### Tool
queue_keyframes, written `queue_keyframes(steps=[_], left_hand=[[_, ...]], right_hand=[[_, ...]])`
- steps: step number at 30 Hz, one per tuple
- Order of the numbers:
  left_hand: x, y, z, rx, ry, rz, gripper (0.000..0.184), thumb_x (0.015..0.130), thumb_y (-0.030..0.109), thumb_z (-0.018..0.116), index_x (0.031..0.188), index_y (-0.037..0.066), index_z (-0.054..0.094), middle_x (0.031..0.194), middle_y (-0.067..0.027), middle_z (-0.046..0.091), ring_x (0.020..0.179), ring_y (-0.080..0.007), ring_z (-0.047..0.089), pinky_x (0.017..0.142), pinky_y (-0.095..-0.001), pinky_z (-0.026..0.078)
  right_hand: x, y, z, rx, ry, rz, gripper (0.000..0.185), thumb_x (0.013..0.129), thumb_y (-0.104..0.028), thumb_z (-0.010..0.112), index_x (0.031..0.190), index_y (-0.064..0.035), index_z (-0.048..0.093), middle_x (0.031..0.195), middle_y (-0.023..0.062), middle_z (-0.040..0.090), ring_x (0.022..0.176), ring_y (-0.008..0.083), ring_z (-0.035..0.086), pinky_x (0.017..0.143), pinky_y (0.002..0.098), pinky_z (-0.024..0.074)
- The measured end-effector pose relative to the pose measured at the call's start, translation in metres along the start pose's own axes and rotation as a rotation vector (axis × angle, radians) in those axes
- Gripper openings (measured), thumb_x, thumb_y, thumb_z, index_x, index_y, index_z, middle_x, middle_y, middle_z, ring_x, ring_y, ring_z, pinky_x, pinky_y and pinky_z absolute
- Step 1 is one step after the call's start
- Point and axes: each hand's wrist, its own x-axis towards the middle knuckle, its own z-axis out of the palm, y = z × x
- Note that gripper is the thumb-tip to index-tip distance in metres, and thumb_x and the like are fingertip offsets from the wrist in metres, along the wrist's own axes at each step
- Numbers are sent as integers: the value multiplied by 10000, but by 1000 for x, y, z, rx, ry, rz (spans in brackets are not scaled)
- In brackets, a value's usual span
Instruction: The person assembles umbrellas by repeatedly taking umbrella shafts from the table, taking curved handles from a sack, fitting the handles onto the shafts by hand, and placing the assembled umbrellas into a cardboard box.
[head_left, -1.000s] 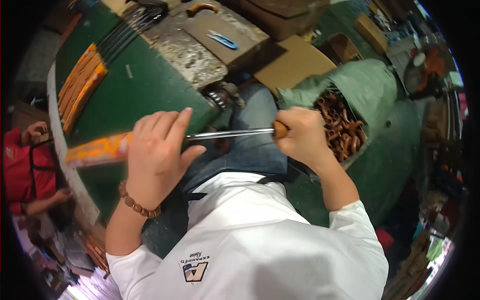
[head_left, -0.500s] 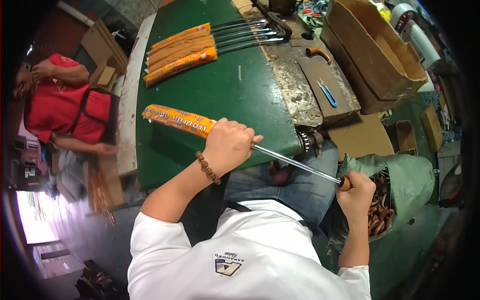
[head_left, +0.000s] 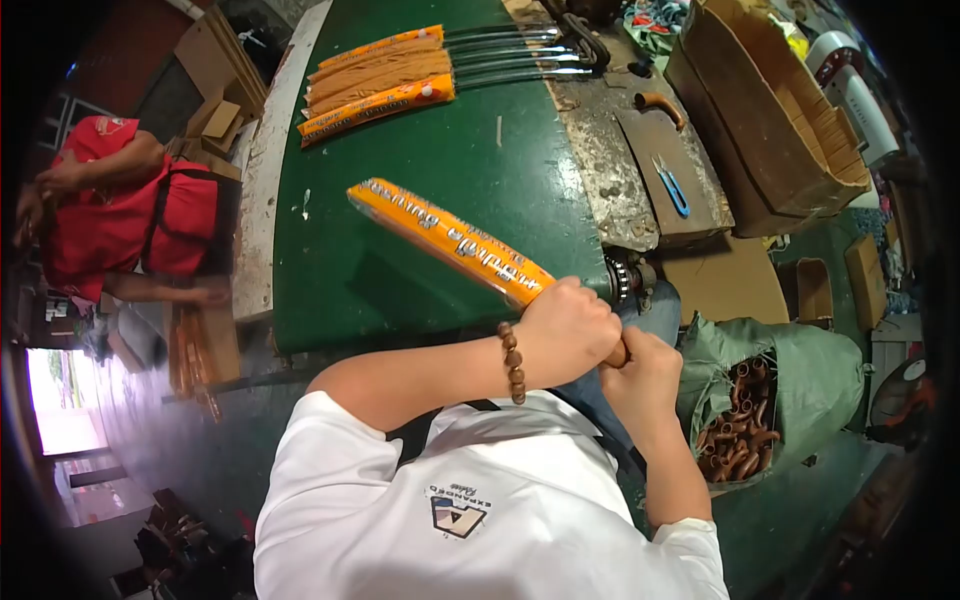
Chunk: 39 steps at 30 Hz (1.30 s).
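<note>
Together now, our hands have closed up along the metal shaft, which showed between them half a second ago and no longer does. Our orange-wrapped umbrella [head_left: 450,238] slants over the green tabletop [head_left: 530,190], its near end clenched in our left hand [head_left: 568,328]; our right hand [head_left: 643,385] is curled round the brown handle [head_left: 619,353], mostly hiding it. We'd do well to push straight in line, left grip snug but gentle. Beyond lie more orange packs [head_left: 380,95], and rightward a green sack [head_left: 820,380] of curved pieces [head_left: 738,430]

The left grip [head_left: 570,328] and right grip [head_left: 645,375], well apart before, now meet at the brown handle [head_left: 620,353].
</note>
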Motion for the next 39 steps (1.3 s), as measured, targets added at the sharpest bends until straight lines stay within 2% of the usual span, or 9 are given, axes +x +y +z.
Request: queue_keyframes(steps=[6, 11, 18, 19, 26, 31, 33, 35, 39], left_hand=[[31, -10, 7, -73, -81, 81, 133, 745, 162, 676, 846, 80, 646, 875, -93, 705, 751, -240, 639, 749, -354, 467], [16, 7, -7, -410, -211, 116, 494, 686, 181, 729, 1165, 90, 648, 1165, -143, 637, 983, -275, 607, 896, -396, 464], [21, 25, -27, -811, 359, 323, 676, 636, 176, 797, 1290, 121, 634, 1231, -161, 605, 1108, -348, 582, 1033, -488, 443], [15, 19, -27, -814, 360, 283, 654, 650, 160, 805, 1279, 110, 637, 1236, -159, 606, 1094, -341, 588, 1015, -480, 458], [-23, -6, -6, -909, 278, -56, 563, 705, 103, 809, 1241, 58, 644, 1200, -138, 631, 1034, -292, 608, 937, -400, 502], [-24, -15, 3, -836, 223, -180, 522, 731, 98, 804, 1225, 40, 644, 1169, -120, 646, 1011, -275, 611, 910, -364, 504], [-17, -21, 2, -852, 209, -203, 486, 760, 93, 784, 1222, 36, 645, 1167, -115, 646, 1012, -271, 611, 912, -359, 502], [-10, -34, 10, -808, 270, -202, 455, 802, 117, 747, 1240, 60, 639, 1157, -77, 633, 1010, -248, 596, 896, -334, 500], [11, -76, 20, -683, 285, -324, 422, 826, 140, 734, 1229, 56, 643, 1153, -107, 637, 1014, -271, 606, 905, -354, 498]], right_hand=[[5, 16, 5, 168, -66, 196, 89, 684, -25, 671, 751, -6, 615, 645, 159, 609, 536, 329, 524, 538, 405, 455], [0, 22, 2, 335, -127, 225, 149, 689, -4, 683, 838, 3, 667, 654, 87, 622, 562, 210, 518, 564, 314, 464], [16, 45, -29, 468, -123, 221, 343, 680, 17, 651, 1018, -3, 710, 807, 79, 715, 663, 166, 631, 641, 253, 509], [24, 46, -39, 851, 38, 380, 379, 668, 64, 626, 1034, 20, 716, 827, 70, 721, 693, 123, 623, 658, 229, 501], [145, 94, -207, -312, 627, 256, 195, 763, -94, 586, 893, -3, 699, 730, 95, 672, 622, 219, 560, 605, 333, 452], [267, 193, -264, -1166, 621, 257, 406, 816, -257, 568, 1183, -125, 677, 1139, 111, 709, 981, 381, 664, 784, 464, 524], [284, 230, -268, -1168, 631, 321, 442, 844, -302, 554, 1247, -153, 656, 1217, 108, 679, 1029, 384, 651, 821, 466, 527], [274, 251, -260, -971, 730, 66, 453, 856, -346, 631, 1252, -128, 668, 1189, 124, 689, 1011, 365, 656, 868, 423, 523], [186, 223, -191, -623, 850, -115, 335, 894, -141, 689, 1198, -5, 650, 1183, 132, 683, 1062, 295, 645, 949, 364, 494]])
